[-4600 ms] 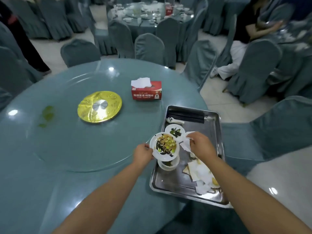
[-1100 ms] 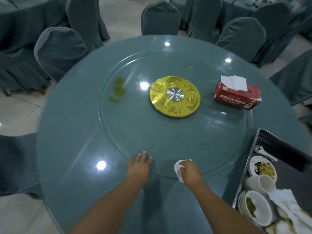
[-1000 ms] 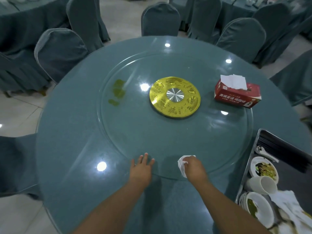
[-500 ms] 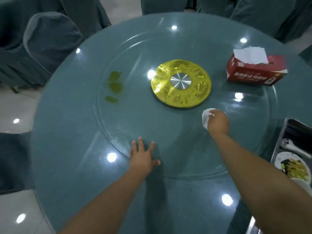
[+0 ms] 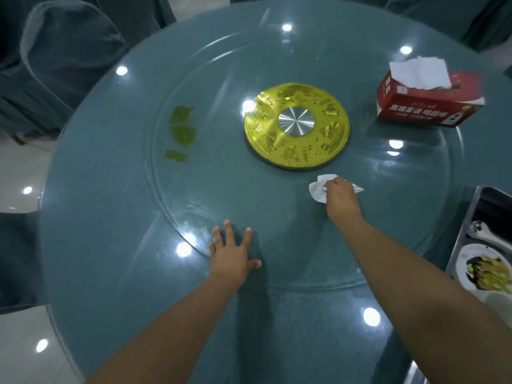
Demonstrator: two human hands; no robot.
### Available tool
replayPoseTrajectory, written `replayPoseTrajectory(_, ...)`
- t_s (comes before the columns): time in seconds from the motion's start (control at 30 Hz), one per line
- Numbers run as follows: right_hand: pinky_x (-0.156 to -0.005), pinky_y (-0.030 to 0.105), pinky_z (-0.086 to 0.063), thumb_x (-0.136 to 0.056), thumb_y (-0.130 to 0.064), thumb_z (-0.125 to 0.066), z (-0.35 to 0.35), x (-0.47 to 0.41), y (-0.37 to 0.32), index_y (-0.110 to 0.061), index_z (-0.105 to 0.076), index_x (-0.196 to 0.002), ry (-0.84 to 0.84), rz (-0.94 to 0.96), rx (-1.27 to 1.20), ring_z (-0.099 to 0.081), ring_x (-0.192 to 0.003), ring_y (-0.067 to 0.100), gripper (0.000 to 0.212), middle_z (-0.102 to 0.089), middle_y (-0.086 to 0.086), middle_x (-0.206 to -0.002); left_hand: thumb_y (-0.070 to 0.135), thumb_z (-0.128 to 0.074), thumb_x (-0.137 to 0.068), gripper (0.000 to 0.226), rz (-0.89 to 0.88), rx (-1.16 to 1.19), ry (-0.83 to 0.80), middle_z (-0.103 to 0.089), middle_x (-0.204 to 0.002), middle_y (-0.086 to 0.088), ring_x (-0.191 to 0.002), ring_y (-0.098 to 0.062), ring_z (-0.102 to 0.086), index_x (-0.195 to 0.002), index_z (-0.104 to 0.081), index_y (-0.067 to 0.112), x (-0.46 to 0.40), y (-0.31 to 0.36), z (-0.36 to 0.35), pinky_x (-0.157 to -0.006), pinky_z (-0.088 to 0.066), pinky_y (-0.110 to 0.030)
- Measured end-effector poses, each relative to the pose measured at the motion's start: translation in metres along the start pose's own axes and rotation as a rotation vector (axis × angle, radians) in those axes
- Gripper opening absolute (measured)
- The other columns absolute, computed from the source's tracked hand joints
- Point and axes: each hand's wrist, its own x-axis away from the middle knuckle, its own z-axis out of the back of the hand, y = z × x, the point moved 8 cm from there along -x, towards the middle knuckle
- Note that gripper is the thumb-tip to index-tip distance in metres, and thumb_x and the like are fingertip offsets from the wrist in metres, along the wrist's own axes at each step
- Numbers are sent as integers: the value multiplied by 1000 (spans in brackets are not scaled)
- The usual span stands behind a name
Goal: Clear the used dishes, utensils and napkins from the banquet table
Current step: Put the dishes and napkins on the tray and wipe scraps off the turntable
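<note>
The right hand [image 5: 340, 195] curls its fingers around a crumpled white napkin [image 5: 318, 189], pressing it onto the glass turntable [image 5: 221, 189] of the round banquet table [image 5: 97, 245]. Just beyond that grip sits the gold hub disc [image 5: 296, 126]; further out and to its right stands a red tissue box [image 5: 426, 103] with a tissue poking from the top. Far to the left of the napkin, across the glass, lie green spill patches [image 5: 181, 131]. The left hand [image 5: 232, 257] lies flat with fingers spread on the turntable's near edge, holding nothing. To the right of the grip, at the table's edge, a metal tray [image 5: 460, 234] carries a plate of leftovers [image 5: 486, 268] and a white spoon [image 5: 487, 234].
</note>
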Motion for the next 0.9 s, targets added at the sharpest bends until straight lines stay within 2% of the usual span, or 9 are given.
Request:
replayPoseTrajectory(0.2, -83, 36, -38, -83, 0, -59, -1, 23, -1, -6, -56, -119, -1, 5, 12, -52, -112, 32, 36, -56, 16, -120, 62, -50, -92, 86, -6, -13, -1, 23, -160, -19, -146, -48, 16, -156, 1, 36, -2, -2, -1, -119, -11, -59)
replayPoseTrajectory(0.3, -74, 34, -39, -84, -7, -55, 5, 39, 2, -18, -59, -97, -62, -25, -61, -57, -96, 35, 17, -60, 16, -99, 61, -51, -92, 86, -1, -3, -5, 22, -160, -19, -146, -48, 16, -156, 0, 36, 0, -2, 1, -119, -10, -59)
replayPoseTrajectory(0.37, -77, 35, -46, -84, -3, -54, 19, 48, 17, -15, -65, -105, -36, -49, -147, -57, -97, 37, 27, -61, 18, -102, 61, -51, -91, 85, 7, -9, -9, 20, -160, -20, -146, -48, 13, -156, -2, 36, 3, 0, 5, -119, -12, -59)
replayPoseTrajectory(0.4, -84, 37, -49, -84, -1, -53, 32, 52, 29, -11, -65, -115, -7, -64, -170, -58, -102, 38, 36, -62, 19, -110, 61, -52, -91, 85, 13, -15, -13, 18, -161, -20, -146, -48, 12, -156, -3, 36, 5, 2, 7, -118, -14, -58)
replayPoseTrajectory(0.47, -89, 39, -49, -82, 1, -52, 66, 62, 59, -8, -65, -119, 67, -102, -191, -58, -106, 39, 40, -62, 21, -116, 60, -53, -91, 85, 32, -11, -24, 16, -161, -19, -147, -48, 9, -156, -4, 36, 11, 7, 13, -118, -17, -57)
replayPoseTrajectory(0.6, -82, 39, -47, -85, -2, -51, 133, 99, 146, -3, -68, -108, 204, -256, -156, -60, -97, 41, 28, -62, 24, -106, 55, -56, -92, 84, 66, 23, -39, 13, -161, -21, -147, -47, 7, -157, -7, 33, 24, 22, 22, -119, -17, -55)
replayPoseTrajectory(0.7, -79, 37, -44, -89, -5, -54, 162, 140, 215, 3, -68, -93, 232, -352, -158, -60, -95, 41, 17, -64, 24, -99, 50, -58, -94, 82, 92, 72, -48, 10, -161, -21, -147, -47, 6, -157, -9, 31, 30, 34, 22, -119, -18, -55)
replayPoseTrajectory(0.8, -74, 38, -41, -93, -12, -55, 173, 181, 271, 4, -63, -74, 253, -444, -166, -60, -90, 43, 26, -63, 29, -89, 48, -58, -94, 81, 113, 94, -60, 9, -161, -21, -147, -47, 6, -156, -11, 29, 31, 44, 19, -118, -19, -56)
replayPoseTrajectory(0.9, -74, 38, -46, -95, -17, -56, 162, 213, 305, 6, -64, -73, 215, -497, -217, -62, -84, 42, 32, -66, 26, -82, 50, -57, -94, 81, 130, 82, -55, 6, -159, -23, -146, -48, 3, -156, -11, 29, 33, 53, 13, -117, -21, -56)
